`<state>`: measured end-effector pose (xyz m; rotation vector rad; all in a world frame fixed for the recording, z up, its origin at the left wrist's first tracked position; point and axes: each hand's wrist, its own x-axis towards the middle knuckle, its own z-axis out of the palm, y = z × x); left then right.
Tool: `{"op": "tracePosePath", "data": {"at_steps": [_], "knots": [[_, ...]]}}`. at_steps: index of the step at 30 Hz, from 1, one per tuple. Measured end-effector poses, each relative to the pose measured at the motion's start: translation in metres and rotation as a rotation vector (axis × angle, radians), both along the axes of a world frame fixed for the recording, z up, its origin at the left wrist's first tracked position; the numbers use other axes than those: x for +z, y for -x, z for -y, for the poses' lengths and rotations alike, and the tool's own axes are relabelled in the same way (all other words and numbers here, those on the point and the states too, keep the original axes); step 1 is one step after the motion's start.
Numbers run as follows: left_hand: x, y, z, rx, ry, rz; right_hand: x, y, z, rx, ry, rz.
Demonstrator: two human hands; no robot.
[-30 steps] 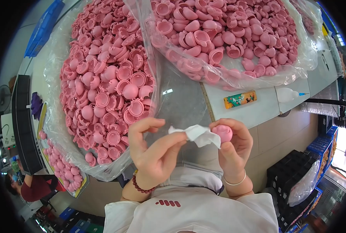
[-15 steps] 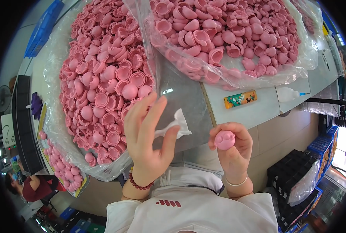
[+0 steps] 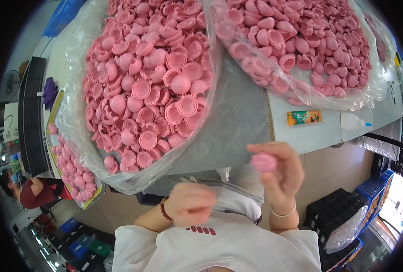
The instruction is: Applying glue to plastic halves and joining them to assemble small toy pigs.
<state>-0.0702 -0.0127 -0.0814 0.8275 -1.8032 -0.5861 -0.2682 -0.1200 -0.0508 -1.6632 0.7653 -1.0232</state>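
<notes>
My right hand (image 3: pixel 283 174) is closed on a small round pink plastic ball (image 3: pixel 263 162), held between thumb and fingers just past the table's near edge. My left hand (image 3: pixel 192 204) is in front of my shirt, its fingers curled but smeared by motion; whether it holds anything does not show. Left of centre lies a clear plastic bag (image 3: pixel 197 143) heaped with pink half-shells (image 3: pixel 148 140), some cup side up and others dome side up. A second heap of pink shells (image 3: pixel 303 45) fills another bag at the back right.
On the table's right part lie an orange and green cylinder (image 3: pixel 304 117) and a white squeeze bottle (image 3: pixel 352 121) with a blue tip. A tray of pink balls (image 3: pixel 79 181) is at the left. Black crates (image 3: pixel 330 204) stand on the right-hand floor. Another person (image 3: pixel 34 190) sits far left.
My left hand has drawn back from over the table to my shirt, its spread fingers curling. The white tissue is gone from the tabletop. My right hand still holds the pink ball.
</notes>
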Motion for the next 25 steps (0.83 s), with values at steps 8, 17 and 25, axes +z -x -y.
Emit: {"op": "tracePosePath", "data": {"at_steps": [8,17,25], "knots": [[-0.066,0.023,-0.008,0.181,-0.529,0.43,0.014,-0.003,-0.008,-0.23,-0.163,0.171],[-0.076,0.019,-0.021,0.142,-0.685,-0.037,0.061,-0.075,-0.016,0.522,0.061,-0.218],[-0.031,-0.033,-0.067,0.153,-0.85,-0.499,0.078,-0.279,-0.048,0.932,0.433,-0.193]]}}
